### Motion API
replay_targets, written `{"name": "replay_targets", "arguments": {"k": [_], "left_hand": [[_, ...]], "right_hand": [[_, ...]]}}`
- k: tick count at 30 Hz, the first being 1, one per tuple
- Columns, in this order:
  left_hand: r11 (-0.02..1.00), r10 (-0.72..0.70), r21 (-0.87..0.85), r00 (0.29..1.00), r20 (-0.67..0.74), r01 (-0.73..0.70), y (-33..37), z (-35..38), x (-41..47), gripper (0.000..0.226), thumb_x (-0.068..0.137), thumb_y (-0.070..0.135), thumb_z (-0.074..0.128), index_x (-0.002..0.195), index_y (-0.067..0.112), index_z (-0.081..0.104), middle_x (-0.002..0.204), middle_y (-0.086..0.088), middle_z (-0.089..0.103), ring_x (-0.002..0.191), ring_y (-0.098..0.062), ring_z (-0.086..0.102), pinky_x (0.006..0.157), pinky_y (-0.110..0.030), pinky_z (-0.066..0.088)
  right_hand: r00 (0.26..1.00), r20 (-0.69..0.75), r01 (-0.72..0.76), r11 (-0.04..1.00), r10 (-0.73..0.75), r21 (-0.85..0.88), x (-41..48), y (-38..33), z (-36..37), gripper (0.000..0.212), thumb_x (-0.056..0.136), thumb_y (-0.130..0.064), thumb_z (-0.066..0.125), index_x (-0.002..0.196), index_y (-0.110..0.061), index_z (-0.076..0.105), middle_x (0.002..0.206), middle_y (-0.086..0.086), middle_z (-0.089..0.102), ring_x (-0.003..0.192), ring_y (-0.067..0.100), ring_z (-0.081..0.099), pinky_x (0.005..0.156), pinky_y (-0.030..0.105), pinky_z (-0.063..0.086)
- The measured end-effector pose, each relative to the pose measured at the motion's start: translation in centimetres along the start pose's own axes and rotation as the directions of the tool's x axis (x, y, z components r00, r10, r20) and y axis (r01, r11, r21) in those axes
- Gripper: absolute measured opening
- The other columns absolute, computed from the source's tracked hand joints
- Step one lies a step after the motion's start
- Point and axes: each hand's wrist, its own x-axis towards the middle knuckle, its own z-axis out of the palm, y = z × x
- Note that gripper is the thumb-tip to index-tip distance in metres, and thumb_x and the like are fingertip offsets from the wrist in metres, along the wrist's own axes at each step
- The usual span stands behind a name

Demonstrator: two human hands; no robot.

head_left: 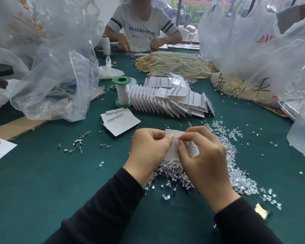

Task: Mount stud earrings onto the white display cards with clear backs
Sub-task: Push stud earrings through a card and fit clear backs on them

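My left hand (149, 147) grips a white display card (173, 152) by its left edge, held above the green table. My right hand (203, 156) pinches a small stud earring (177, 138) against the card near its top. Under both hands lies a heap of silver stud earrings (173, 172). A band of clear backs (236, 166) spreads along the right of the heap. Blank white cards (119, 121) lie in a loose stack just beyond my left hand. Filled cards (167, 101) stand fanned in a row farther back.
A green-capped thread spool (122, 91) stands behind the blank cards. Loose studs (77, 143) scatter at the left. Clear plastic bags (51, 67) crowd the left and right sides. Pearl strands (176, 65) pile at the back, where another person (141, 27) sits working.
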Motion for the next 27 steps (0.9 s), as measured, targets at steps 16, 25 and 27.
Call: {"name": "replay_targets", "arguments": {"k": [16,25,27], "left_hand": [[0.997,-0.011,0.083,0.998,0.064,0.006,-0.2,-0.5,0.3,0.014,0.082,0.005,0.062,0.069,0.005,0.067,0.068,-0.011,0.064,0.061,-0.018,0.058,0.055,-0.025,0.047],[0.949,0.094,0.312,0.985,-0.144,-0.045,0.7,-5.9,3.5,0.010,0.084,0.007,0.061,0.087,0.005,0.070,0.069,-0.003,0.070,0.065,-0.014,0.064,0.065,-0.024,0.053],[0.820,0.167,0.572,0.960,-0.226,-0.008,0.5,-7.3,4.0,0.011,0.080,0.007,0.063,0.084,0.011,0.073,0.074,-0.004,0.068,0.074,-0.019,0.062,0.076,-0.024,0.049]], "right_hand": [[0.999,0.047,-0.001,1.000,-0.001,0.031,-0.4,0.1,0.2,0.009,0.075,0.006,0.068,0.073,-0.002,0.064,0.079,-0.003,0.053,0.068,0.010,0.053,0.069,0.001,0.036],[0.991,-0.124,-0.030,0.993,0.045,0.118,0.2,0.5,-1.1,0.006,0.079,0.003,0.062,0.081,-0.002,0.063,0.084,0.002,0.055,0.081,0.006,0.050,0.077,0.008,0.041],[0.983,-0.178,-0.018,0.993,0.038,0.116,0.4,0.5,-1.4,0.006,0.079,0.002,0.059,0.082,-0.002,0.062,0.088,0.003,0.054,0.085,0.005,0.048,0.081,0.004,0.038]]}}
